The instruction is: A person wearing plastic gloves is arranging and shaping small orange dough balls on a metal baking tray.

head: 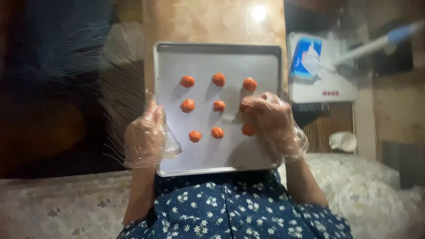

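A grey metal baking tray (pixel 265 57) lies in front of me with several small orange dough balls (pixel 218 106) set in rows. Both hands wear clear plastic gloves. My left hand (pixel 144 137) rests on the tray's left edge, fingers loosely curled, nothing seen in it. My right hand (pixel 270 121) hovers over the right column of balls, its fingertips touching an orange ball (pixel 244 106) in the middle row. Another ball (pixel 248 129) shows just below those fingers.
The tray sits on a tan speckled counter (pixel 212 20). To the right stands a white appliance (pixel 323 84) with a blue-and-white packet (pixel 306 55) on it and a white-and-blue handle (pixel 376 42) sticking out. My blue floral garment (pixel 230 208) fills the bottom.
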